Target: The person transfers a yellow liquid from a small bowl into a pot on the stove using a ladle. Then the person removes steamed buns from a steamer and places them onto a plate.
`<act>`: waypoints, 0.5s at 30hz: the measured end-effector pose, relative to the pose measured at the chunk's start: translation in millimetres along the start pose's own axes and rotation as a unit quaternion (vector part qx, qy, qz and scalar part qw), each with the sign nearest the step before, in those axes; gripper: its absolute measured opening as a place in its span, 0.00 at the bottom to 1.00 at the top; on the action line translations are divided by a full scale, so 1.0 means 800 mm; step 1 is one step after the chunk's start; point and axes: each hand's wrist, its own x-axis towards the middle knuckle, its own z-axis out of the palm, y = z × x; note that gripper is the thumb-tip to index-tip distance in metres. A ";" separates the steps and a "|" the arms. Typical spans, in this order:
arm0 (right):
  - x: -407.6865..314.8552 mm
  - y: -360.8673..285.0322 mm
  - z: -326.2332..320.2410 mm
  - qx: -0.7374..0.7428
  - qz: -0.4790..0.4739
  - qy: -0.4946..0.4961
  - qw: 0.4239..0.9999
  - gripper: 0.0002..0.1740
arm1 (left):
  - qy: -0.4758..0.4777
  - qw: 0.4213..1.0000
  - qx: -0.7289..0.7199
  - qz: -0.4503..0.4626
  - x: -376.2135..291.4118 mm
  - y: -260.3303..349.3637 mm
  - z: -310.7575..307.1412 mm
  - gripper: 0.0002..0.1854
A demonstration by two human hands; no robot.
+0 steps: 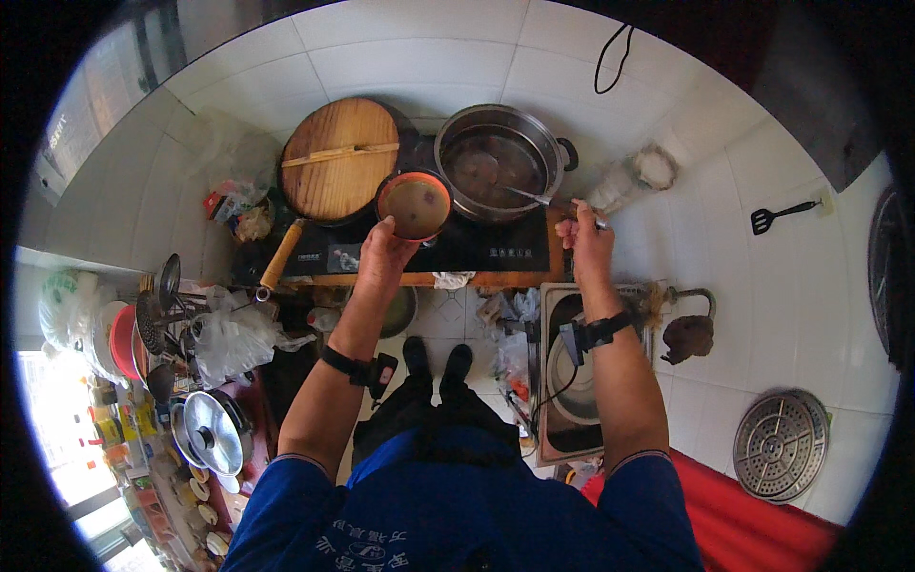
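Note:
My left hand (387, 250) holds an orange-rimmed bowl (414, 207) by its near edge, thumb on the rim. Cloudy brownish liquid with a few dark bits fills much of it. Grasped in my right hand (590, 239) is the handle of a metal ladle (525, 194), which slants over the rim of a deep steel pot (504, 114). The ladle's bowl end rests in the pot's dark broth (529, 161) and shows only dimly. The bowl hangs just left of the pot, over the black induction cooktop (465, 250), overlapping the wooden-lidded pan's edge.
A wooden lid (339, 161) covers a pan whose wooden handle (280, 254) juts toward me. Right of me is a steel sink (547, 450) with a basin inside. Hanging utensils (168, 314) and a glass-lidded pot (214, 432) crowd the left. A slotted turner (783, 214) hangs on the tiled wall.

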 end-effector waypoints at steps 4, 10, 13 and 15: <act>0.000 -0.006 -0.003 -0.002 -0.012 0.007 1.000 0.22 | 0.011 1.000 0.011 -0.009 -0.003 -0.002 0.000 0.25; 0.001 -0.011 0.007 -0.074 -0.035 0.009 0.997 0.19 | -0.002 1.000 0.003 -0.011 -0.002 -0.007 -0.004 0.25; 0.003 0.000 0.021 -0.108 -0.083 -0.013 0.991 0.17 | -0.008 1.000 0.005 -0.014 -0.001 -0.008 -0.006 0.24; 0.006 0.006 0.027 -0.122 -0.105 -0.023 0.987 0.16 | -0.005 1.000 0.004 -0.012 -0.001 -0.008 -0.007 0.24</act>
